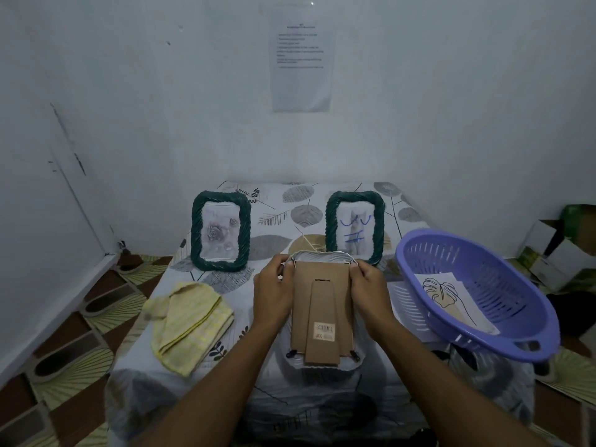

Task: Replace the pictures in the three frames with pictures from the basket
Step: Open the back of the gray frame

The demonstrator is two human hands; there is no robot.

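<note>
Leafy tablecloth (274, 227); face-down frame (322, 301) in curled left hand (272, 291) and right hand (371, 295).

I'm getting a dim, flat picture with a cold bluish cast; the light is soft and I can't pin down its source, so the wall (435, 91) reads evenly grey and shadows stay faint. The near edge of the table (322, 409) sinks into murk, and the printed sheet (302, 59) on the wall is too soft to read. Wide-angle bending stretches the floor tiles (64, 350) and the basket (471, 234) towards the edges.
</note>
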